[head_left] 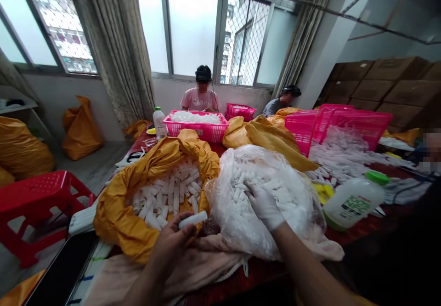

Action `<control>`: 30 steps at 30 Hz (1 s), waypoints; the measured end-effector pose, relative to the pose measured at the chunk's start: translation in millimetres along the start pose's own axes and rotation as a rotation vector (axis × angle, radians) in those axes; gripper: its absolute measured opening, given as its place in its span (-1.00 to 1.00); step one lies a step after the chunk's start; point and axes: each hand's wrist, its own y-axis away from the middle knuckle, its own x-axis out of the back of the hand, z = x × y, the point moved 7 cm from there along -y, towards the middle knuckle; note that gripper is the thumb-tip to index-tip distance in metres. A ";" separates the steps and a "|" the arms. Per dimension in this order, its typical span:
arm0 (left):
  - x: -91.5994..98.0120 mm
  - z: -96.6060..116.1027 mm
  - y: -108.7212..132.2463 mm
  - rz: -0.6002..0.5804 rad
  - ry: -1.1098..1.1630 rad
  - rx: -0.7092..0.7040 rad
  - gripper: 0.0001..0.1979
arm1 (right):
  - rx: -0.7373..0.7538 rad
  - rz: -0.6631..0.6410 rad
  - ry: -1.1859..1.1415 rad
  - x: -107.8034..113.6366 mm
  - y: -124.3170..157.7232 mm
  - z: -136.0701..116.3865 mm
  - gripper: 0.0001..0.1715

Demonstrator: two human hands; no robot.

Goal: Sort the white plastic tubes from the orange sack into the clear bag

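Your bare left hand (170,246) turns palm up, clamped on a white tube (193,220) over the orange sack (117,218); your gloved right hand (263,207) presses into white tubes (255,186) in a clear plastic bag (296,223), its grip unclear.

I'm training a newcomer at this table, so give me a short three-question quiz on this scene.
1. What does the left hand hold?
2. True or false: the right hand wears a white glove, while the left hand is bare.
3. What colour are the plastic baskets on the table? A) pink B) blue C) green

Key: 1. a short white piece; 2. true; 3. A
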 end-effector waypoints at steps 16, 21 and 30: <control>-82.9 -2.5 25.8 -0.369 -0.673 -0.257 -0.62 | -0.025 0.166 -1.012 -22.4 61.9 -46.6 -0.71; -79.6 -4.6 29.1 -0.381 -0.528 -0.212 -0.60 | -0.228 -0.025 -1.324 -50.7 71.9 -35.3 -0.72; -106.6 -33.0 42.3 -0.517 -0.007 0.048 -0.54 | -0.206 0.067 -1.234 -61.0 101.7 -33.8 -0.64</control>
